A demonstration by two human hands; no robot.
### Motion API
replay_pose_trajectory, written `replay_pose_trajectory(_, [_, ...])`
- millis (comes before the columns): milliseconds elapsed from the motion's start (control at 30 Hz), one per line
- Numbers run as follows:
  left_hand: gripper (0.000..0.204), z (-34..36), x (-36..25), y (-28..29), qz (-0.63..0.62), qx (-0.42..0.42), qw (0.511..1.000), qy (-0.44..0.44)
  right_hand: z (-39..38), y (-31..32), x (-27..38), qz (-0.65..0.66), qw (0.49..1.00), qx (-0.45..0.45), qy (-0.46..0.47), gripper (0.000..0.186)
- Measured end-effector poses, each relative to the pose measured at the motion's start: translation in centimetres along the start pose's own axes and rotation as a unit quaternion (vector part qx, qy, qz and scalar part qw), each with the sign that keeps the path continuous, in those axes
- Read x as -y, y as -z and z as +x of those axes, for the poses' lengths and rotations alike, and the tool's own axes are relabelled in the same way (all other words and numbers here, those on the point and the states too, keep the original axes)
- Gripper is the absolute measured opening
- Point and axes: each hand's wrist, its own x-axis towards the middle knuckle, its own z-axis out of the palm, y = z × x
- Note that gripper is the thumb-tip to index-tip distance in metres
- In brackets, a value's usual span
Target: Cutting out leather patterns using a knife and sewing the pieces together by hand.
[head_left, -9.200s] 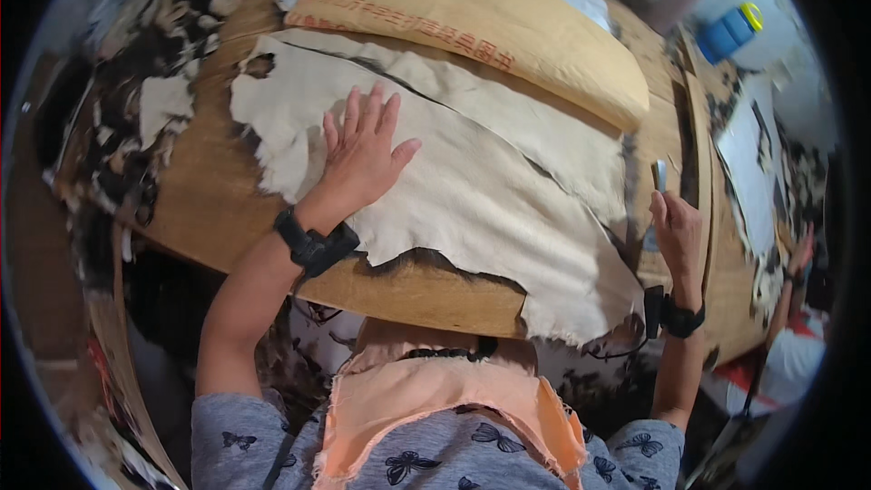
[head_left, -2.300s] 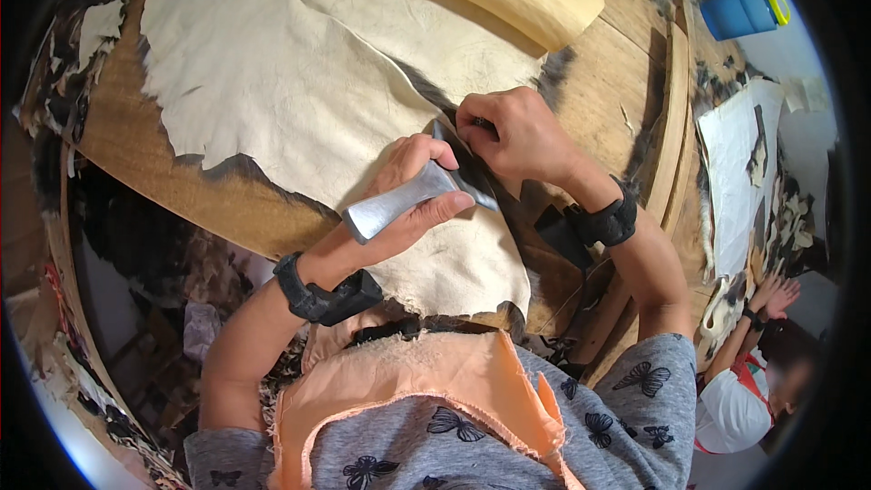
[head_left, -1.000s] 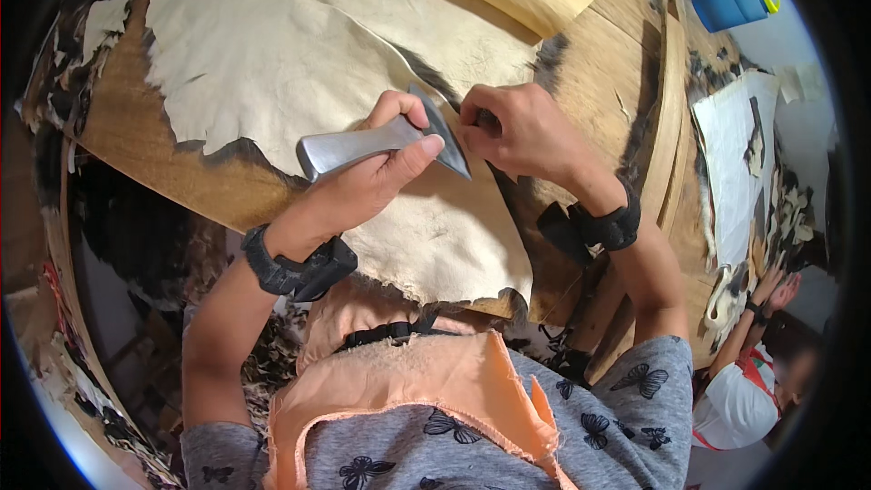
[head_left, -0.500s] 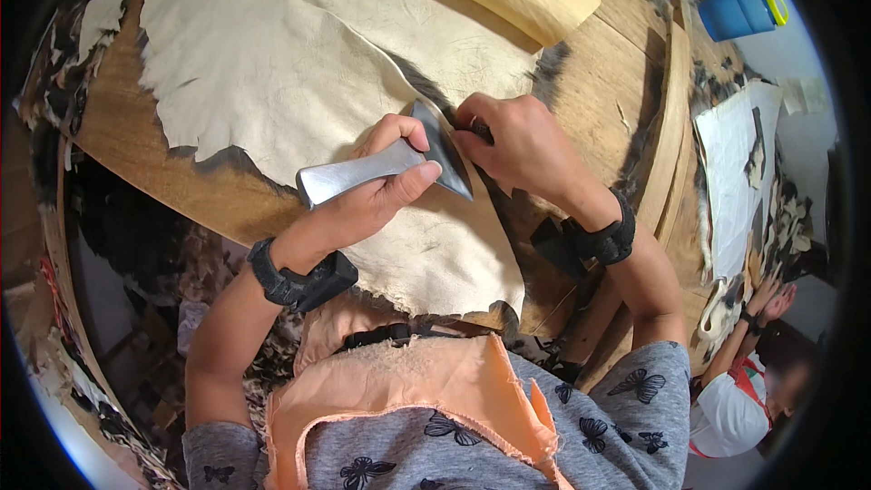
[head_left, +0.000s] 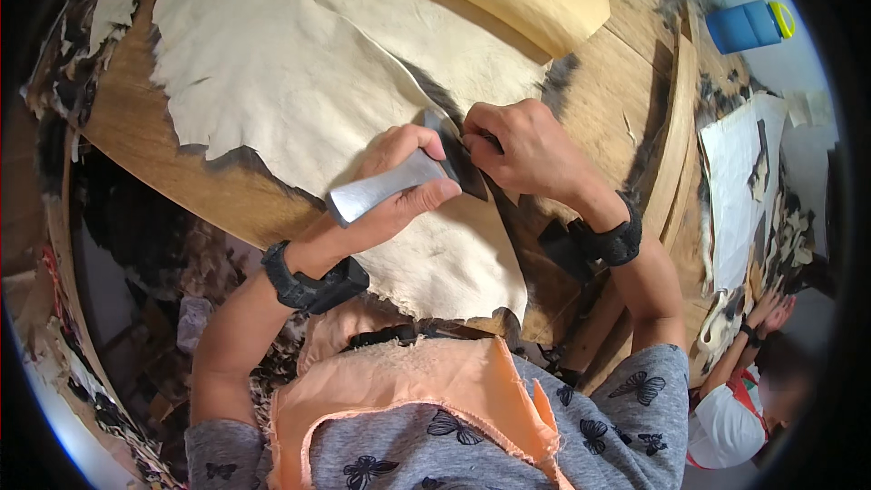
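Skin (head_left: 290, 82): it lies pale side up on the table (head_left: 218, 204), and its near end reaches toward the apron (head_left: 390, 377).
Left hand (head_left: 392, 214): closed around the handle of the metal tool (head_left: 381, 191).
Tool: its dark, wide blade is near the right fingers, at the long edge of the skin; I cannot tell if it cuts into it.
Right hand (head_left: 531, 150): its fingers bend inward beside the blade; whether they pinch the edge, I cannot tell.
Far edge: dark hair (head_left: 430, 86) shows between it and the back skin (head_left: 454, 27). I judge this part as already separate.
Near edge: the part from the hands to the apron seems left to work, but the hands hide where the worked part ends.
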Motion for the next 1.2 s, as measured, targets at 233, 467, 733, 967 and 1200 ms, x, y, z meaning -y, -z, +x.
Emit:
replay_pose_trajectory(233, [0.045,0.0,0.0,-0.1,0.085,-0.026,0.992,-0.087,0.1,0.1,-0.1,0.001,0.999,0.011,0.043,0.01])
replay_pose_trajectory(467, [0.035,0.6,0.1,0.2,0.06,-0.107,0.992,-0.032,0.6,0.4,0.6,0.057,0.998,0.002,0.024,0.011])
replay_pose_trajectory(733, [0.03,1.0,-0.4,0.6,0.039,-0.136,0.99,0.006,1.1,1.2,1.2,0.087,0.996,0.007,0.024,0.012])
replay_pose_trajectory(967, [0.027,1.7,-0.5,1.9,0.175,-0.135,0.973,-0.065,1.4,1.4,1.6,0.096,0.994,0.04,0.022,0.014])
replay_pose_trajectory(1200, [0.03,2.6,0.3,3.0,0.123,-0.178,0.976,-0.031,1.7,2.8,2.5,0.166,0.984,0.053,-0.026,0.013])
